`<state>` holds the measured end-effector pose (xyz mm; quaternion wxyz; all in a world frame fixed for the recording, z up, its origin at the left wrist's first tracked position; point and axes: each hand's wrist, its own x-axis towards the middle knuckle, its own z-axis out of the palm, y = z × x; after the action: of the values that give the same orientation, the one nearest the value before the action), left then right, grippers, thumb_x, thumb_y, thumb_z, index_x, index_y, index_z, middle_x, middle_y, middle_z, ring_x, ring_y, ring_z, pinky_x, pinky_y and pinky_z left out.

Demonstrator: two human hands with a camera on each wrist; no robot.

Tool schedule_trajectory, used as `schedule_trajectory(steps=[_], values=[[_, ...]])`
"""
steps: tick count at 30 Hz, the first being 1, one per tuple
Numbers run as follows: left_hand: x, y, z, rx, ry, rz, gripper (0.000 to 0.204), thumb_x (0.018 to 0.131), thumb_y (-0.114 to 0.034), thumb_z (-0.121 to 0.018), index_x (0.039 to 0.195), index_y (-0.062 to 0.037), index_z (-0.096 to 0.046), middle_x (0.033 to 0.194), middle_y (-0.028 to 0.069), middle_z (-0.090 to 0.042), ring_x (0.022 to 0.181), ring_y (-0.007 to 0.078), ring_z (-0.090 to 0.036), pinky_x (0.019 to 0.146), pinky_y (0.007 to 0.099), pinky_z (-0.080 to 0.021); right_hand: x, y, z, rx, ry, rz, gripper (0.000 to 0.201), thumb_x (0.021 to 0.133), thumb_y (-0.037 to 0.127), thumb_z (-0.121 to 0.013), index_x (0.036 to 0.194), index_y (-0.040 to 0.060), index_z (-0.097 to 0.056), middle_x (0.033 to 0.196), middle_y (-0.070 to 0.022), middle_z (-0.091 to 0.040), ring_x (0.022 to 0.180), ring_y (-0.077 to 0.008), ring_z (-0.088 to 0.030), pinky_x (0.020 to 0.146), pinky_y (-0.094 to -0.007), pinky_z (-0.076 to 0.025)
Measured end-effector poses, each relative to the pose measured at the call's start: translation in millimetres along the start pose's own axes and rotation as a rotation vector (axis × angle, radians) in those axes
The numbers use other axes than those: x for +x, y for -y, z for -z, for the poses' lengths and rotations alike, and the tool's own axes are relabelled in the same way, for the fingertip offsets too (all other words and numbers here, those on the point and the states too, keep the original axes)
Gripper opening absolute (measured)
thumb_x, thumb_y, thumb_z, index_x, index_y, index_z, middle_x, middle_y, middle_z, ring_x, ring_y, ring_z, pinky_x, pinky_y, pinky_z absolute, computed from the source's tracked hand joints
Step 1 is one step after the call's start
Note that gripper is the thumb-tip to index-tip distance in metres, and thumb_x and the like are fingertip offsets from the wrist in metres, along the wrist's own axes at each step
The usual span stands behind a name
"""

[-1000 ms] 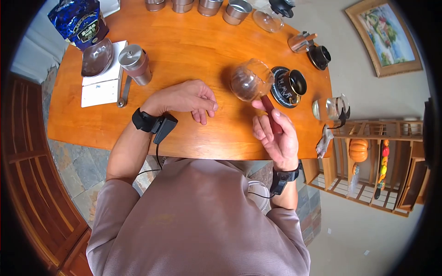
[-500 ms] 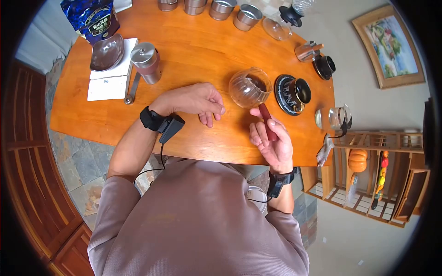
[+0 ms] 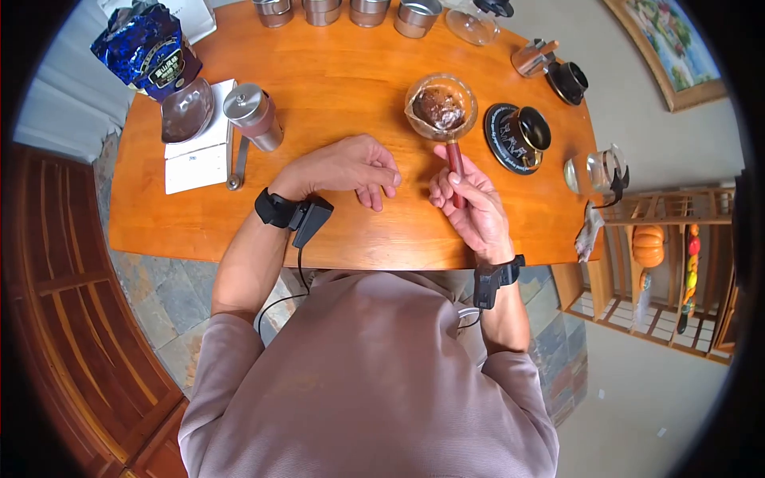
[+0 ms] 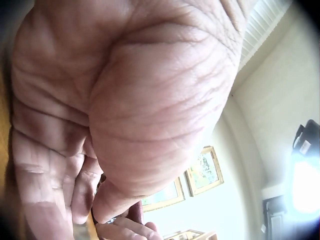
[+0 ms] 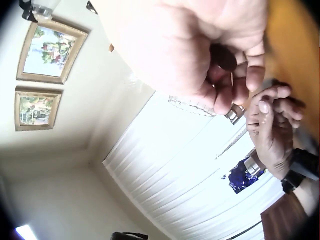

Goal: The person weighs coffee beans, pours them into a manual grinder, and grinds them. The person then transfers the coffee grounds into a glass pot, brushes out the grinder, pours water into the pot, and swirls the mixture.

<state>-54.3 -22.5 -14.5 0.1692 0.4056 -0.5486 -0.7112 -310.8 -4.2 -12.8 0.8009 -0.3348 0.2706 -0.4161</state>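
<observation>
In the head view, the right hand (image 3: 478, 209) grips the red handle (image 3: 454, 161) of a round glass pot (image 3: 414, 113) with something dark brown inside. The left hand (image 3: 343, 169) is by the table's front half, left of the pot, fingers loosely bent and holding nothing. The right wrist view has the handle's dark end (image 5: 223, 57) within the right hand (image 5: 190, 50), with the left hand (image 5: 272, 130) beyond. The left palm (image 4: 145, 100) fills much of the left wrist view. A black cup (image 3: 532, 129) on a dark saucer (image 3: 504, 143) stands right of the pot.
At left are a blue bag (image 3: 147, 56), a brown dish (image 3: 187, 113) on a white scale (image 3: 195, 167), and a hand grinder (image 3: 256, 119). Several metal cups (image 3: 369, 11) line the back. At right are another black cup (image 3: 567, 83) and a glass vessel (image 3: 598, 169).
The glass pot has turned in the right hand's grip, so its mouth and dark contents now show from above. The left hand keeps much the same pose. The head view has shifted.
</observation>
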Motion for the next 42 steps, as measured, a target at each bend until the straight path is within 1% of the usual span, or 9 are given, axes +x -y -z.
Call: schedule_trajectory(steps=[6, 9, 14, 16, 25, 28, 32, 34, 42], values=[[0.9, 1.8, 1.2, -0.001, 0.015, -0.009, 0.025, 0.097, -0.023, -0.066, 0.100, 0.0017, -0.068, 0.091, 0.0087, -0.072, 0.071, 0.0176, -0.073, 0.062, 0.0261, -0.056, -17.9, -1.2, -5.7, -0.114, -0.030, 0.021, 0.046, 0.098, 0.007, -0.063, 0.142, -0.0019, -0.051, 0.078, -0.0017, -0.060, 0.075, -0.0117, -0.057, 0.072, -0.0242, -0.046], [2.0, 4.0, 0.8, -0.013, 0.017, 0.006, 0.024, 0.097, -0.023, -0.066, 0.100, 0.0005, -0.069, 0.091, 0.0084, -0.073, 0.070, 0.0170, -0.073, 0.061, 0.0255, -0.056, -17.4, 0.4, -14.3, -0.163, -0.096, -0.005, 0.052, 0.097, 0.008, -0.064, 0.143, -0.0055, -0.047, 0.072, -0.0035, -0.056, 0.073, -0.0148, -0.053, 0.073, -0.0284, -0.045], [0.5, -4.5, 0.3, 0.002, 0.010, 0.016, 0.022, 0.098, -0.022, -0.066, 0.100, -0.0006, -0.070, 0.092, 0.0085, -0.074, 0.069, 0.0164, -0.073, 0.059, 0.0250, -0.054, -17.7, 0.8, -13.9, -0.211, -0.103, 0.041, 0.051, 0.097, 0.009, -0.064, 0.143, -0.0040, -0.048, 0.075, -0.0022, -0.059, 0.075, -0.0127, -0.055, 0.074, -0.0260, -0.045], [-0.2, -6.0, -3.2, 0.012, -0.048, 0.048, 0.022, 0.098, -0.023, -0.067, 0.098, -0.0010, -0.070, 0.090, 0.0080, -0.074, 0.068, 0.0161, -0.072, 0.057, 0.0248, -0.053, -23.2, -1.6, -15.4, -0.245, -0.103, 0.040, 0.049, 0.097, 0.009, -0.064, 0.143, -0.0027, -0.050, 0.080, -0.0017, -0.061, 0.076, -0.0107, -0.055, 0.074, -0.0239, -0.044], [-0.5, -15.4, -7.4, 0.060, -0.110, 0.122, 0.022, 0.098, -0.021, -0.066, 0.099, 0.0001, -0.070, 0.091, 0.0077, -0.074, 0.070, 0.0155, -0.072, 0.059, 0.0255, -0.054, -32.1, -9.4, -11.8, -0.143, -0.123, 0.079, 0.049, 0.097, 0.005, -0.063, 0.143, -0.0027, -0.051, 0.092, -0.0011, -0.062, 0.077, -0.0095, -0.052, 0.072, -0.0247, -0.044], [-0.3, -16.8, -7.8, 0.035, -0.125, 0.135, 0.022, 0.097, -0.022, -0.067, 0.099, -0.0003, -0.071, 0.091, 0.0077, -0.074, 0.070, 0.0157, -0.072, 0.059, 0.0251, -0.054, -35.4, -5.0, -6.6, -0.165, -0.105, 0.054, 0.051, 0.098, 0.009, -0.064, 0.144, -0.0058, -0.049, 0.093, 0.0001, -0.063, 0.082, -0.0074, -0.057, 0.076, -0.0232, -0.048], [-0.5, -19.0, -8.7, 0.041, -0.129, 0.152, 0.023, 0.097, -0.023, -0.067, 0.101, -0.0003, -0.071, 0.092, 0.0079, -0.074, 0.070, 0.0157, -0.072, 0.058, 0.0251, -0.054, -35.0, -3.6, -3.9, -0.181, -0.114, 0.070, 0.050, 0.097, 0.009, -0.064, 0.143, -0.0066, -0.050, 0.092, 0.0001, -0.063, 0.082, -0.0073, -0.058, 0.076, -0.0233, -0.049], [0.6, -16.4, -9.5, 0.026, -0.164, 0.106, 0.021, 0.096, -0.018, -0.066, 0.099, 0.0016, -0.071, 0.092, 0.0111, -0.075, 0.065, 0.0163, -0.072, 0.050, 0.0243, -0.052, -34.5, -2.4, -2.7, -0.207, -0.099, 0.056, 0.050, 0.097, 0.009, -0.064, 0.142, -0.0070, -0.050, 0.091, 0.0000, -0.063, 0.082, -0.0074, -0.058, 0.077, -0.0234, -0.049], [0.3, -16.6, -11.2, 0.015, -0.178, 0.116, 0.021, 0.096, -0.018, -0.066, 0.099, 0.0022, -0.071, 0.092, 0.0117, -0.075, 0.065, 0.0161, -0.072, 0.050, 0.0236, -0.052, -32.2, -0.2, -2.8, -0.214, -0.094, 0.070, 0.049, 0.096, 0.007, -0.064, 0.141, -0.0080, -0.051, 0.092, -0.0005, -0.063, 0.083, -0.0077, -0.058, 0.078, -0.0237, -0.049]])
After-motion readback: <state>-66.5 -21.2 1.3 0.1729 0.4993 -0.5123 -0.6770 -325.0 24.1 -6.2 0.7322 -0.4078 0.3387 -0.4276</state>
